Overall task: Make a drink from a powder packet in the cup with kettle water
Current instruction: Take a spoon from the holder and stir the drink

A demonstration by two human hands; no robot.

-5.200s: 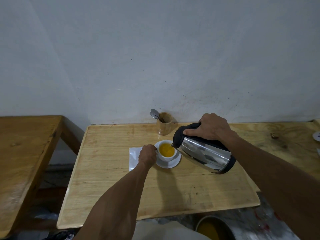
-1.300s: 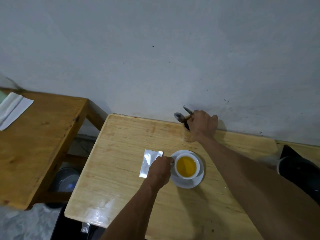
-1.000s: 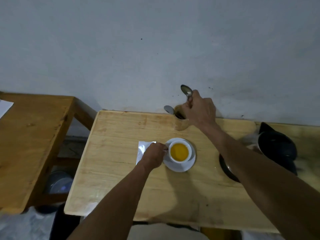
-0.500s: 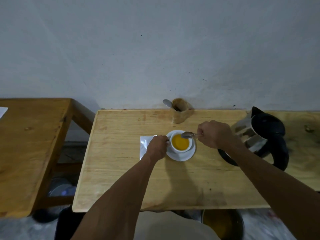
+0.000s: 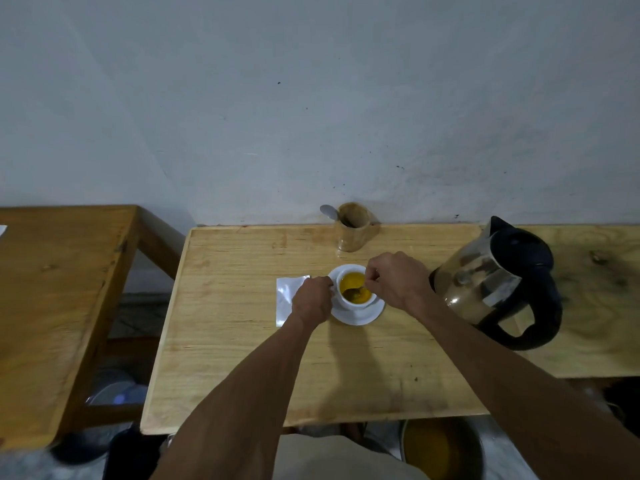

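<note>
Left hand (image 5: 311, 301) pinching cup (image 5: 356, 295) handle at frame centre, right hand (image 5: 394, 280) gripping spoon (image 5: 356, 290) in orange drink. Cup pretty full, fast stirring probably slops onto saucer (image 5: 360, 315); kettle (image 5: 498, 282) close to right elbow, could get bumped.

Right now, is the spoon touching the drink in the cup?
Touching. The head view shows the spoon, held by the right hand, with its bowl dipped into the yellow drink inside the cup.

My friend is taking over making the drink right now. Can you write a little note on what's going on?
Left hand: holding the cup at its side, on the saucer.
Right hand: pinching a spoon, bowl in the yellow drink.
Packet lies left of the cup; kettle stands on the right.
Done: powder and water are in.
Left: stir, take the spoon out.
</note>
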